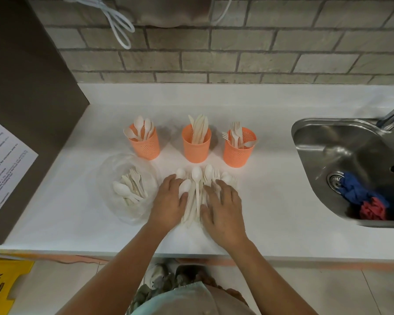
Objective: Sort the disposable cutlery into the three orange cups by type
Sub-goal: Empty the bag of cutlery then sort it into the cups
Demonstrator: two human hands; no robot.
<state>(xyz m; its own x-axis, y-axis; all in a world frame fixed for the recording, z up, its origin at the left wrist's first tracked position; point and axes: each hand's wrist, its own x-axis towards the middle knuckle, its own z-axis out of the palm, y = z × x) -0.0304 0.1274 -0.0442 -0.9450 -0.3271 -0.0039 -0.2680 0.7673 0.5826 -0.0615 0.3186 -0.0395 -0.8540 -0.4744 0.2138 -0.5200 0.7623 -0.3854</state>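
Note:
Three orange cups stand in a row on the white counter [271,201]. The left cup [145,144] holds spoons, the middle cup [196,144] knives, and the right cup [238,148] forks plus one spoon lying across its rim. In front of them lies a pile of cream cutlery [197,189], spoons and forks mixed. My left hand [168,201] rests flat on the pile's left side, fingers over a spoon. My right hand [223,205] lies flat on its right side, over the forks. A clear plastic bowl [114,169] at the left holds more cutlery.
A steel sink [341,151] with blue and red cloths in it sits at the right, a tap above it. A brick wall runs behind the counter. A dark panel with a paper notice stands at the left. A yellow floor sign shows below left.

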